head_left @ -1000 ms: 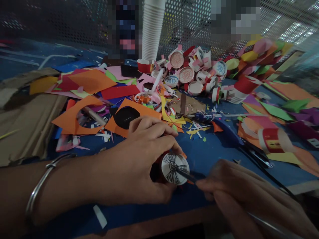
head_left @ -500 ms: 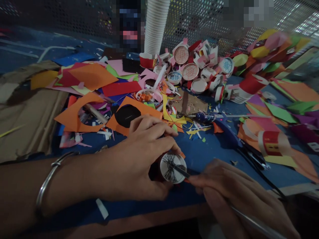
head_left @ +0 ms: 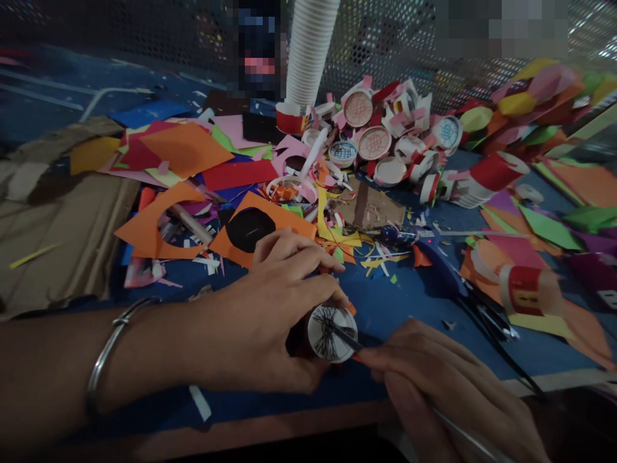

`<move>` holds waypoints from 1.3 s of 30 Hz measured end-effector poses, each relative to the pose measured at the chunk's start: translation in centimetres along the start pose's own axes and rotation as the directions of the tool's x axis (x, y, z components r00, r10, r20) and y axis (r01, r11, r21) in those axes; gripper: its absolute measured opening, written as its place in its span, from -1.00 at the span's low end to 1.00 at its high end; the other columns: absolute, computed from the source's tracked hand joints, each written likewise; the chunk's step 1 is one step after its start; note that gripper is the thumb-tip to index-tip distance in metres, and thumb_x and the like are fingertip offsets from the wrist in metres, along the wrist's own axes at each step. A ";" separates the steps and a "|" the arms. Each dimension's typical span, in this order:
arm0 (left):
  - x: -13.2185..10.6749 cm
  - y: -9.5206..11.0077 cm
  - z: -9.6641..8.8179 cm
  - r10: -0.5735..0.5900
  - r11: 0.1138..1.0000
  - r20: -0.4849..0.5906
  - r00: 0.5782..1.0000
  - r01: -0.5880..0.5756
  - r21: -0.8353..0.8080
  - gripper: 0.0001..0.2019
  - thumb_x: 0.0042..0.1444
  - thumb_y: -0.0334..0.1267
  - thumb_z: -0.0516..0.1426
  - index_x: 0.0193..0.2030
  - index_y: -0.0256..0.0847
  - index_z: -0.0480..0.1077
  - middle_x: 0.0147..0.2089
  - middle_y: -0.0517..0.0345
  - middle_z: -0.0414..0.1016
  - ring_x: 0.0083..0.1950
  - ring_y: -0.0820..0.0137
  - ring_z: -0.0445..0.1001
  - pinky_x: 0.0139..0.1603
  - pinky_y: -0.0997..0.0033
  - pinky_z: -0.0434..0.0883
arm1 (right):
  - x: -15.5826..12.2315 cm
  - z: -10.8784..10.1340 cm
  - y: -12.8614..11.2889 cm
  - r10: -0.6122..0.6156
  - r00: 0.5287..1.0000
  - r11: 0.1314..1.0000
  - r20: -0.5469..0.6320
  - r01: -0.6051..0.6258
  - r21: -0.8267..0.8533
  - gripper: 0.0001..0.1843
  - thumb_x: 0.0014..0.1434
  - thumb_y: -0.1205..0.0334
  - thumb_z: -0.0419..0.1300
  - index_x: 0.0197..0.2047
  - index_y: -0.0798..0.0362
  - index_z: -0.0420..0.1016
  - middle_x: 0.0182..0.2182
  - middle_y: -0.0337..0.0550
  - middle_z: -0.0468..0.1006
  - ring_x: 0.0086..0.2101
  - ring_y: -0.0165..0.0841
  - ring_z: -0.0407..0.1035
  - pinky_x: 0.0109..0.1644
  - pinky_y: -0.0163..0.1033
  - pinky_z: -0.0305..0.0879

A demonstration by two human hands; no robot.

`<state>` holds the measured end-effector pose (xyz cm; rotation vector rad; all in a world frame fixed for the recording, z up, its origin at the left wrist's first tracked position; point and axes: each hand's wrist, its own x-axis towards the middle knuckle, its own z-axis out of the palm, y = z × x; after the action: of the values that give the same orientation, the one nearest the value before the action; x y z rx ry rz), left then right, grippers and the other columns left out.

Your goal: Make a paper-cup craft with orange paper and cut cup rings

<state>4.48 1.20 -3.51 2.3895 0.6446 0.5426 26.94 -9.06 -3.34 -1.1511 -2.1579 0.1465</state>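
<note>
My left hand (head_left: 270,315) is wrapped round a small paper cup (head_left: 331,332) lying on its side on the blue table, its white round base facing me and covered in black drawn lines. A metal bangle (head_left: 113,350) sits on my left wrist. My right hand (head_left: 448,386) is closed on a thin dark pen (head_left: 348,337) whose tip touches the cup's base near its middle.
Coloured paper scraps, among them an orange sheet with a black circle (head_left: 250,230), cover the table. A heap of decorated cups (head_left: 385,138) and a tall stack of white cups (head_left: 311,51) stand at the back. Brown cardboard (head_left: 53,225) lies left; dark scissors (head_left: 486,315) right.
The pen tip has shifted slightly across the cup's base while my left hand keeps the cup still. The view has drifted a little, moving everything rightward.
</note>
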 end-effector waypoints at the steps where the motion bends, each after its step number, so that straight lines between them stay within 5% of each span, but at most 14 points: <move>1: 0.0 0.0 0.0 0.001 1.000 0.003 1.000 -0.001 -0.003 -0.63 0.04 -0.14 0.33 0.02 -0.06 0.58 0.18 -0.05 0.47 0.35 -0.08 0.28 0.36 -0.25 0.18 | -0.1 -0.2 -0.1 0.011 1.000 1.000 0.004 -0.011 -0.007 -0.75 0.31 0.55 0.16 -0.06 0.10 0.56 -0.34 -0.22 0.70 -0.33 -0.40 0.64 -0.05 -0.33 0.61; 8: 0.0 0.0 0.0 -0.007 1.000 0.020 1.000 0.007 0.003 -0.62 0.05 -0.14 0.34 0.05 -0.04 0.57 0.19 -0.04 0.46 0.38 -0.07 0.25 0.38 -0.24 0.18 | -0.8 -0.3 -0.3 0.031 1.000 0.999 -0.003 -0.031 -0.031 -0.76 0.34 0.54 0.15 -0.06 0.08 0.55 -0.34 -0.22 0.69 -0.29 -0.40 0.64 -0.03 -0.31 0.60; 13: -0.2 0.0 -0.1 -0.003 1.000 0.014 1.000 0.002 0.002 -0.63 0.07 -0.14 0.32 0.04 -0.04 0.57 0.20 -0.05 0.46 0.38 -0.08 0.25 0.35 -0.25 0.19 | -0.9 -0.1 -0.2 0.014 0.991 0.999 -0.136 -0.018 -0.032 -0.78 0.37 0.46 0.12 -0.15 0.03 0.58 -0.41 -0.27 0.67 -0.36 -0.44 0.62 0.00 -0.35 0.58; 25: -0.2 -0.2 -0.1 -0.007 1.000 0.038 0.999 0.007 -0.012 -0.58 0.03 -0.14 0.33 0.07 -0.04 0.56 0.24 -0.05 0.44 0.39 -0.09 0.21 0.34 -0.24 0.18 | -0.1 -0.2 0.1 -0.047 0.998 0.998 0.029 0.046 0.048 -0.75 0.32 0.57 0.17 -0.03 0.15 0.57 -0.30 -0.18 0.70 -0.28 -0.40 0.62 -0.01 -0.28 0.59; 39: -0.1 0.0 -0.3 -0.030 0.999 0.066 0.997 0.031 -0.011 -0.55 0.03 -0.11 0.35 0.10 -0.04 0.58 0.25 -0.07 0.45 0.40 -0.09 0.20 0.37 -0.23 0.16 | -0.9 -0.8 0.0 -0.022 0.999 1.000 0.024 0.022 -0.003 -0.78 0.33 0.54 0.15 -0.08 0.12 0.56 -0.37 -0.24 0.68 -0.34 -0.46 0.63 -0.06 -0.34 0.59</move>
<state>4.22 1.28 -3.29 2.3722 0.6464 0.4518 27.78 -9.88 -3.24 -1.1326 -2.1915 0.1485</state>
